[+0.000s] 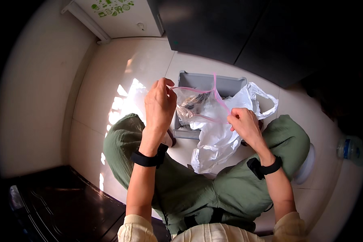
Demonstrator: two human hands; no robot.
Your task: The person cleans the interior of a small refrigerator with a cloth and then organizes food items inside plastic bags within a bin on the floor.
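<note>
Pinched at its pink rim by both hands is a clear plastic zip bag [221,102], its mouth pulled apart. My left hand [160,104] grips the rim at the left, and my right hand [245,123] has the right corner. Below the bag, a grey plastic bin [196,79] sits on the floor between my feet. Brownish contents [196,99] show through the clear plastic; I cannot tell whether they lie inside the zip bag or under it. A white plastic carrier bag [219,145] drapes over the bin's near right side, one handle loop spread to the right.
Dark panelled doors [230,27] stand beyond the bin. A white appliance [124,21] with green printed pictures is at the upper left. To the right, a clear plastic bottle [349,148] is on the floor. A dark piece of furniture [69,205] lies at the lower left.
</note>
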